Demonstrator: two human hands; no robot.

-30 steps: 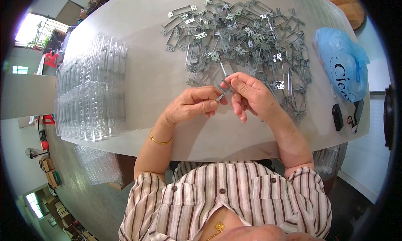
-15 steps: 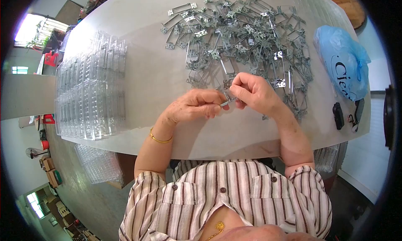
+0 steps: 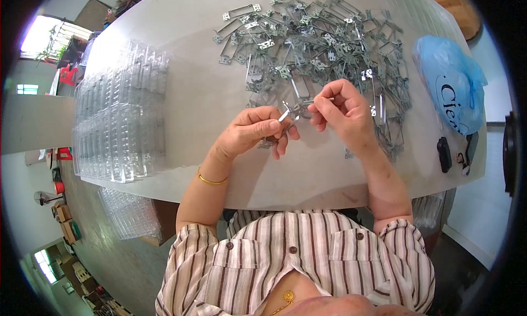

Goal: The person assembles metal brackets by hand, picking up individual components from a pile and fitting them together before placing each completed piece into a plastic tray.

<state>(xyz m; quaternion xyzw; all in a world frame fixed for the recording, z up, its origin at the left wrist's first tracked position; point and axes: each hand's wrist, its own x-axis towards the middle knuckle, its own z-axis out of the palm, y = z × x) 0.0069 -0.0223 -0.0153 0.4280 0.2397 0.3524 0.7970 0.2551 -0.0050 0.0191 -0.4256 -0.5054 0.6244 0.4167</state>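
Note:
Between thumb and fingers, my left hand (image 3: 255, 130) grips a small metal bracket (image 3: 284, 116) with thin shiny arms. My right hand (image 3: 341, 112) is to its right, thumb and forefinger pinched on the end of a slim metal piece (image 3: 309, 102) that points toward the left hand. Whether the two metal parts are joined cannot be made out. Just beyond both hands spreads a tangled pile of metal brackets (image 3: 324, 55), with long thin rods and perforated end plates.
Stacked clear plastic trays (image 3: 121, 115) stand at the table's left side, with more trays (image 3: 129, 211) below the edge. To the right lie a blue plastic bag (image 3: 447, 82) and a small black object (image 3: 444, 154). The pale tabletop (image 3: 192, 107) has a curved front edge.
My hands have moved apart; the right rose up and to the right. The left has turned, and more of the bracket shows in it.

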